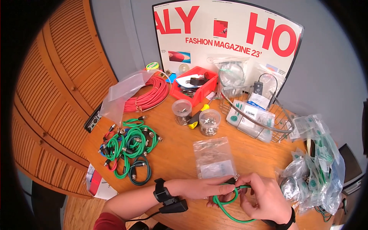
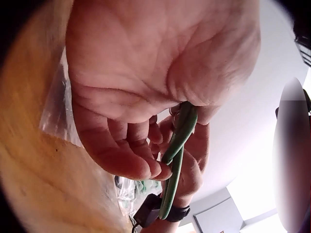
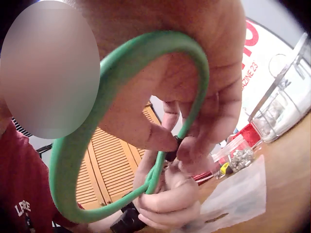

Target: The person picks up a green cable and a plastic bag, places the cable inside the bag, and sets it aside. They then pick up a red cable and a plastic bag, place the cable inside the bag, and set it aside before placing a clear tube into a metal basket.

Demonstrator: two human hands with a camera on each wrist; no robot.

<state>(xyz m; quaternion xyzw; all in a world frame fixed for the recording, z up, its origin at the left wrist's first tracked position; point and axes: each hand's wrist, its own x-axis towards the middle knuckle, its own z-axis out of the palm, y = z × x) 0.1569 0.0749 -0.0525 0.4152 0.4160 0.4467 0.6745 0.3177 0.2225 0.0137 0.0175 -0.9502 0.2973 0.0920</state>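
In the head view both hands meet over the table's front edge around a green cable (image 1: 234, 219) bent into a loop. My left hand (image 1: 205, 188) grips the cable near a black connector (image 1: 230, 181), its thumb along the top. The left wrist view shows curled fingers round the crossed green strands (image 2: 182, 131). My right hand (image 1: 265, 194) pinches a short black piece (image 3: 172, 151) on the cable between thumb and fingertips, while the loop arcs out under its palm. A clear zip bag (image 1: 212, 151) with a white label lies just beyond the hands.
A heap of green cables (image 1: 132, 143) lies at left, a red cable coil (image 1: 153, 92) behind it. Farther back stand a red bin (image 1: 193, 99), two clear tubs of metal parts, a yellow-black screwdriver (image 1: 197, 117) and a wire basket (image 1: 281, 134). Bagged cables (image 1: 318, 161) crowd the right.
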